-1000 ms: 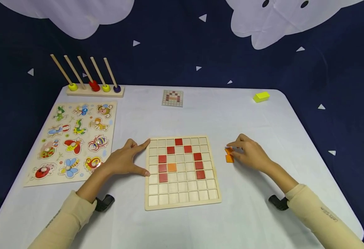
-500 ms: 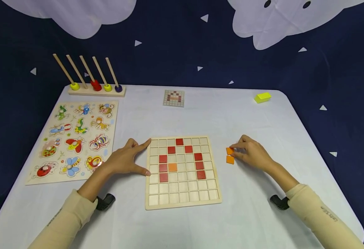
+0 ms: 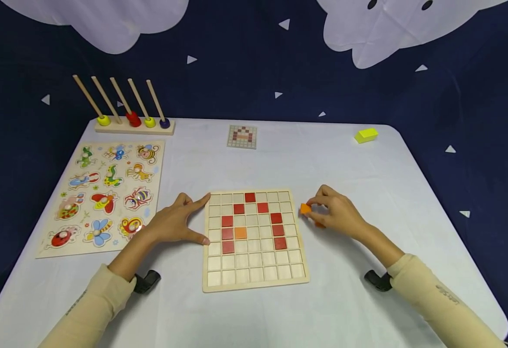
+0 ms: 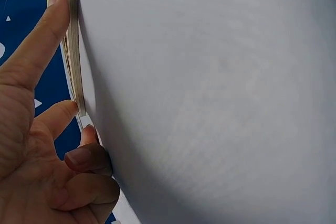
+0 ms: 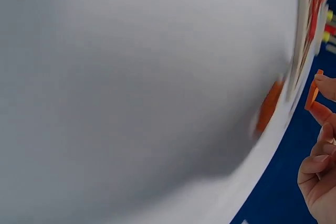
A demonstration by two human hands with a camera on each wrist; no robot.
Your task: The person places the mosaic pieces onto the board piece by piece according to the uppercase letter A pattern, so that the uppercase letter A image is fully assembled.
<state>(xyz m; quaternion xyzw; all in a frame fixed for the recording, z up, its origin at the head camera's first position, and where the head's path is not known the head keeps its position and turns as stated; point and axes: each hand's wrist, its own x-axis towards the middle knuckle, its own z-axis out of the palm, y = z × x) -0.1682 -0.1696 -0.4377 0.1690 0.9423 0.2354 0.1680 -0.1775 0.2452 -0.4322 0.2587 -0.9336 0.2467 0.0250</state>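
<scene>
A wooden grid board lies on the white table, with several red tiles in an arch and one orange tile inside its left leg. My left hand touches the board's left edge with thumb and index finger spread; its other fingers are bent in the left wrist view. Just right of the board, my right hand pinches a second orange tile between thumb and index finger, raised off the table. Below that hand another orange tile rests on the table, mostly covered in the head view.
Behind the board lies a small pattern card. An insect peg puzzle occupies the left, with a bead-and-rod stand at the back left. A yellow block sits at the back right.
My right hand has picked up one orange tile from the pair on the table and carried it left to near the board's right edge. The left hand has stayed put.
</scene>
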